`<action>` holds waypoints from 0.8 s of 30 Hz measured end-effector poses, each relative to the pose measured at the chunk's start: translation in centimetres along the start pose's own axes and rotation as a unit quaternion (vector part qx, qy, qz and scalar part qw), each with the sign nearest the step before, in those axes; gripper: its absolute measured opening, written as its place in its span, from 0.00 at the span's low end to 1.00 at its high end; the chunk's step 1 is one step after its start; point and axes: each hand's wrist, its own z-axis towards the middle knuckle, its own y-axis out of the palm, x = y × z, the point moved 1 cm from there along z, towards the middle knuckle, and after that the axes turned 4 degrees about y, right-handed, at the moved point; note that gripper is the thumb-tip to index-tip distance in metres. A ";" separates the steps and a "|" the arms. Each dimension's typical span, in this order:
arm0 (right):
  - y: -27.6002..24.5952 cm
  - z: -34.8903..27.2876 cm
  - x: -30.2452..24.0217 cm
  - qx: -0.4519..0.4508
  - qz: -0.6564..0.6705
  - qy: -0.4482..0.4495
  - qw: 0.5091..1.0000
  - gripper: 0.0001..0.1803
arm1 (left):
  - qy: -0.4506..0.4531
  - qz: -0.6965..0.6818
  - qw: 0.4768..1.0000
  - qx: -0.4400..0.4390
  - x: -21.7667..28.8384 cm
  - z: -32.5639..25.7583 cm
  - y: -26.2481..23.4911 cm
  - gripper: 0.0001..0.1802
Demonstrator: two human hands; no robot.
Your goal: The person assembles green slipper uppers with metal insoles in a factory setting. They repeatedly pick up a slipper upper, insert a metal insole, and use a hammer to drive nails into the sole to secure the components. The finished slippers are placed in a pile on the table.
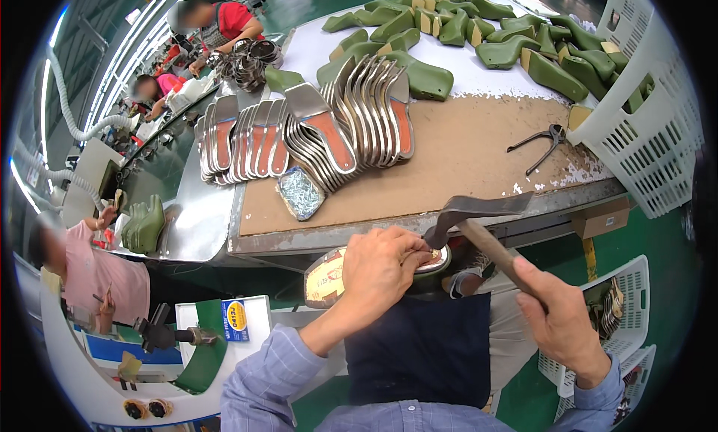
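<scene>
A green shoe last with a cream-and-brown insole on its sole (323, 279) lies above the person's lap, just in front of the near edge of the brown-topped workbench (464, 148). The left hand (381, 264) is bent over it, fingers close together; whether they pinch anything small is hidden. The right hand (557, 308) is wrapped round the wooden handle of a hammer with a long, curved, dark metal head (492, 249), the head hanging over the workbench's near edge. On the workbench's left stand stacked metal-edged, orange-brown insole plates (329, 136), a clear packet of small silvery pieces (301, 193) touching them. Dark metal pincers (555, 135) lie on its right, and olive-green plastic shoe lasts (501, 52) crowd its far side.
</scene>
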 end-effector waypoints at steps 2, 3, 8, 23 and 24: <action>-0.1 -0.6 0.4 0.050 -0.012 -0.061 0.997 0.27 | -0.010 -0.004 1.000 -0.027 0.2 -0.1 -0.3 0.17; -0.1 -1.2 1.0 0.065 0.016 -0.058 0.996 0.27 | -0.005 0.013 0.999 -0.034 0.3 -0.3 -0.9 0.20; 0.5 -4.4 2.7 0.074 0.223 0.085 0.968 0.28 | 0.012 0.117 0.986 -0.117 -1.3 -1.1 -3.3 0.32; -1.2 -2.5 1.0 0.070 0.025 -0.045 0.996 0.28 | 0.050 0.120 0.990 -0.049 -0.7 -1.7 -1.6 0.28; -1.5 -2.8 1.1 0.108 0.053 -0.053 0.991 0.27 | 0.050 0.126 0.989 -0.051 -0.6 -1.8 -1.6 0.28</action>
